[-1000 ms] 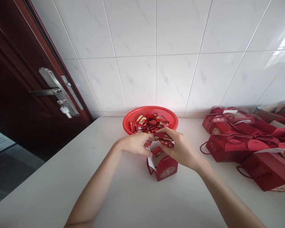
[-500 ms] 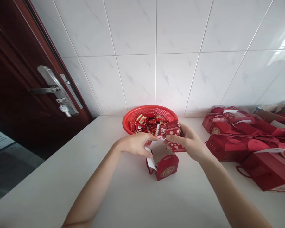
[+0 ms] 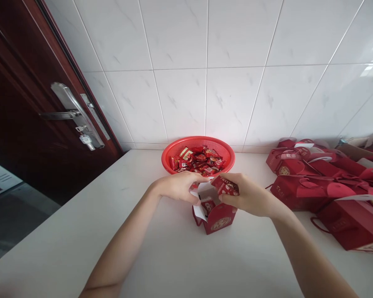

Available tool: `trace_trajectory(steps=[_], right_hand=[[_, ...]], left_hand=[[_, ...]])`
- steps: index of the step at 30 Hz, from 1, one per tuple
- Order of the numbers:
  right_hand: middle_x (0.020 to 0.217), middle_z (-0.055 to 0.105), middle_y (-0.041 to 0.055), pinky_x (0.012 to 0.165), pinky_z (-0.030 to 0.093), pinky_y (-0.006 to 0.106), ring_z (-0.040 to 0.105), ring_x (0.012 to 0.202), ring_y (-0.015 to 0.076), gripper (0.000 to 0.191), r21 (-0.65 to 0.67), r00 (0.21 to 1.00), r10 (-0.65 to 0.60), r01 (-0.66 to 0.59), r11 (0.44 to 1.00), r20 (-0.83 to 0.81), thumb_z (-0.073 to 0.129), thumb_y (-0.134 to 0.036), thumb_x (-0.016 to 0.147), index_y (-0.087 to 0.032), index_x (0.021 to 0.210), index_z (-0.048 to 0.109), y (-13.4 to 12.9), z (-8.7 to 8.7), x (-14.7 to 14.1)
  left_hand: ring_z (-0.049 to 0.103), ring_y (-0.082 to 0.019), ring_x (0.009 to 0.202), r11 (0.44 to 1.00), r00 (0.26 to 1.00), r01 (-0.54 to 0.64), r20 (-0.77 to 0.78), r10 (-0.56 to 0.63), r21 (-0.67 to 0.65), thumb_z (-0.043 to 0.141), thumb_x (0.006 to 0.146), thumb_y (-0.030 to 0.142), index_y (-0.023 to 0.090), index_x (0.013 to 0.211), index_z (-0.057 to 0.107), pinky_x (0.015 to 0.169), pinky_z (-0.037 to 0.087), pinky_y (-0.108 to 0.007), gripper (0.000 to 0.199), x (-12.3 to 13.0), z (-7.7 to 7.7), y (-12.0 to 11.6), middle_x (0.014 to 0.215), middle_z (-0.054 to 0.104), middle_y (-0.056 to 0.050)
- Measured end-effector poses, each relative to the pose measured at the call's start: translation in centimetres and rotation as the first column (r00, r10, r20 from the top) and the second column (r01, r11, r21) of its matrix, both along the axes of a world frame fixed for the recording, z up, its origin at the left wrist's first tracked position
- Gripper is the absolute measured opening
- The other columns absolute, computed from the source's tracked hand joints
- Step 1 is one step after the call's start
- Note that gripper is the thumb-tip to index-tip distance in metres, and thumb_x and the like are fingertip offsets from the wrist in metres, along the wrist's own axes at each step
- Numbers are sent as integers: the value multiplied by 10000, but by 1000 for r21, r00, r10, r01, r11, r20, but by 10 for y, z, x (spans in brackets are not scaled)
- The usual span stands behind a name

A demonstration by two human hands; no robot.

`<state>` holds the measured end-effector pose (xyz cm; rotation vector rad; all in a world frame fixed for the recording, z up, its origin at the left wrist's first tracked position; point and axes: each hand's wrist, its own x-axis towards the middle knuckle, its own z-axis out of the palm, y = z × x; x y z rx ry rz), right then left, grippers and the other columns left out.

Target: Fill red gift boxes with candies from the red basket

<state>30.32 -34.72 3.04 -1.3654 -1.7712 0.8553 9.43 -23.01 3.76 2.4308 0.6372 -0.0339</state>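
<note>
A small red gift box (image 3: 219,220) with a white lining stands open on the white table, a gold pattern on its front. My left hand (image 3: 182,188) grips its left side, thumb and fingers at the raised flaps. Above the box's right side, my right hand (image 3: 248,194) is closed on a red candy packet (image 3: 228,187) with white print, tilted over the opening. Another red wrapped candy (image 3: 208,206) lies inside the box. Just behind sits a red plastic basket (image 3: 167,154) holding many red wrapped candies (image 3: 202,159).
Several red gift boxes (image 3: 301,192) are massed along the right side of the table (image 3: 161,256). White wall tiles (image 3: 180,103) rise behind the table. At left stands a dark red door (image 3: 18,82) with a metal handle (image 3: 59,116) and keys.
My right hand has lowered its packet to the box opening, and a candy now shows inside the box. My left hand stays at the box's left side.
</note>
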Motion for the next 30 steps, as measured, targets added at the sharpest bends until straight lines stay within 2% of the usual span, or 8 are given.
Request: trace_trajectory(steps=[3, 7, 12, 17, 20, 24, 27, 30], right_hand=[[593, 576, -45, 412, 351, 224, 504, 490, 115, 87, 11, 999, -41, 41, 999, -19, 599, -136, 739, -222, 748, 590, -2, 2, 0], [592, 638, -23, 399, 390, 231, 567, 450, 133, 93, -72, 964, -123, 108, 991, -236, 647, -256, 798, -217, 800, 562, -2, 7, 0], [633, 648, -1, 418, 464, 250, 593, 482, 144, 195, -149, 783, -206, 145, 978, -587, 692, -341, 754, -206, 772, 552, 5, 6, -4], [565, 630, 5, 408, 469, 271, 600, 447, 174, 162, -211, 678, -261, 158, 965, -687, 618, -326, 675, -209, 768, 555, 8, 3, -7], [611, 644, -9, 499, 507, 279, 640, 537, 179, 170, -146, 685, -267, 230, 962, -678, 643, -331, 727, -216, 836, 582, 8, -1, -13], [797, 680, -7, 628, 514, 277, 644, 732, 171, 192, 59, 754, -207, 309, 949, -623, 702, -340, 794, -223, 916, 613, 12, -10, -21], [846, 681, 3, 677, 506, 288, 616, 763, 165, 203, 144, 807, -159, 289, 947, -568, 705, -365, 824, -217, 916, 603, 16, -17, -26], [821, 662, -1, 670, 497, 291, 601, 735, 162, 209, 146, 841, -140, 250, 957, -523, 695, -383, 843, -216, 915, 592, 18, -22, -29]], left_hand=[[659, -238, 1017, 1000, 1000, -18, -4, 18, -9, 758, 725, 290, 255, 1412, 617, 779, 478, -264, 702, 0, 0, 0, 1253, 698, -50], [655, -241, 1019, 1000, 999, -26, -24, 26, -4, 750, 726, 289, 245, 1443, 592, 791, 476, -272, 736, 0, 2, -2, 1309, 681, -60], [621, -202, 965, 1000, 999, -3, -52, 3, -5, 731, 766, 298, 267, 1509, 518, 779, 461, -257, 774, 0, 3, -2, 1290, 671, -47], [606, -198, 938, 999, 999, 30, -27, -30, -16, 735, 774, 298, 279, 1493, 536, 765, 452, -266, 746, -1, 1, 0, 1236, 676, -37], [615, -200, 941, 1000, 999, 24, -29, -25, -8, 741, 768, 308, 280, 1498, 526, 763, 451, -269, 761, -1, 1, 0, 1220, 679, -36], [625, -211, 978, 999, 999, 33, -21, -33, 2, 736, 760, 309, 270, 1448, 566, 774, 457, -269, 709, 0, 3, 0, 1245, 676, -40], [623, -206, 907, 998, 998, 64, -17, -63, 10, 728, 750, 313, 217, 1273, 659, 737, 449, -267, 536, 2, 5, 0, 1081, 693, -29], [586, -180, 781, 1000, 999, 26, -44, -26, 2, 741, 728, 329, 190, 1022, 665, 665, 419, -263, 334, 3, 6, -1, 885, 635, 0]])
